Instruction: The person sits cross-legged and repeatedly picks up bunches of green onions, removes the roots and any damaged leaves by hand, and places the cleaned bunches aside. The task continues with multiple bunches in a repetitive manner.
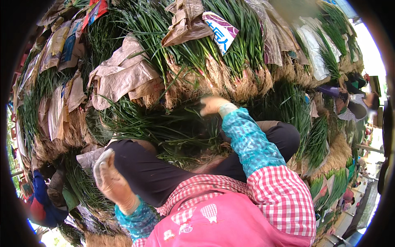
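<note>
My right hand [213,105] reaches forward, blurred, just below the pale hanging roots [245,86] of a bundle of long green leafy plants, likely scallions. Its fingers look apart and nothing shows between them. Beside my left knee I hold my left hand [112,182] raised, with the fingers extended and nothing in it. Loose green leaves [182,129] lie in a heap between my legs. Over the bundles [240,52] in front of me are a crumpled brown woven sack [186,23] and a printed white sack piece [220,32].
A large pale-brown woven sack [125,71] covers roots and leaves to the front left. More stacked bundles [331,154] stand on the right. One person in blue [46,197] is at the left rim; another person [355,106] is at the right.
</note>
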`<act>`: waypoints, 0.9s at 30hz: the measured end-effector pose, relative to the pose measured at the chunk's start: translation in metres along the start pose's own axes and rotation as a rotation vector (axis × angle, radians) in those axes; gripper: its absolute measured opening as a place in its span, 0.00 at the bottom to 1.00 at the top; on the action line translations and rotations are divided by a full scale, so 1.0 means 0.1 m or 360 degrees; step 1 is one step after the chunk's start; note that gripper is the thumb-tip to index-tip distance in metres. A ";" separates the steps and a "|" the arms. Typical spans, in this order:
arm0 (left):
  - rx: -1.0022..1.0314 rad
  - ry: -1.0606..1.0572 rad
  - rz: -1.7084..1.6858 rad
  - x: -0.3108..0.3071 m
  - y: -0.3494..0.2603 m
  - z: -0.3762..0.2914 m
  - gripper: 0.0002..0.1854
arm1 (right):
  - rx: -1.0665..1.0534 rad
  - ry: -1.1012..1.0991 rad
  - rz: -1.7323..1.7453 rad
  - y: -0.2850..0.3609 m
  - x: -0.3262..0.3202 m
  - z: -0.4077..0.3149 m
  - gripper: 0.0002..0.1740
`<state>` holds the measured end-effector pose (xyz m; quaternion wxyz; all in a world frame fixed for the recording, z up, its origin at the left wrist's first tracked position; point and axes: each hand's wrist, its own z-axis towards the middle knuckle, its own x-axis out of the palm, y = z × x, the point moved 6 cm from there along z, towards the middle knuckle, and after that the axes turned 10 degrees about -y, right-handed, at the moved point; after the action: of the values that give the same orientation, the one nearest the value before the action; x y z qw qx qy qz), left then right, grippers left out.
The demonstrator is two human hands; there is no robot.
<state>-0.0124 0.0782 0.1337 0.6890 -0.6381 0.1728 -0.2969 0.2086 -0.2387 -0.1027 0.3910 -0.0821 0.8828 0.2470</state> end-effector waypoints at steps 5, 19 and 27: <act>-0.0253 0.0668 0.0259 1.22 0.43 -0.30 0.13 | 0.0575 -0.1480 0.0253 -0.12 -0.54 -0.34 0.18; -0.1503 0.1029 0.0177 1.97 2.09 -0.68 0.17 | 0.0401 -0.1024 0.2332 0.52 -0.50 -0.25 0.23; -0.1367 0.0741 0.0209 1.85 2.07 -0.47 0.17 | 0.0292 -0.0635 0.2474 0.49 0.04 0.05 0.27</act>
<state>0.1386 -0.0729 -0.0492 0.3241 -0.7690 0.4688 -0.2894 0.1926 -0.1937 -0.0898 0.2629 0.6334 0.6177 0.3849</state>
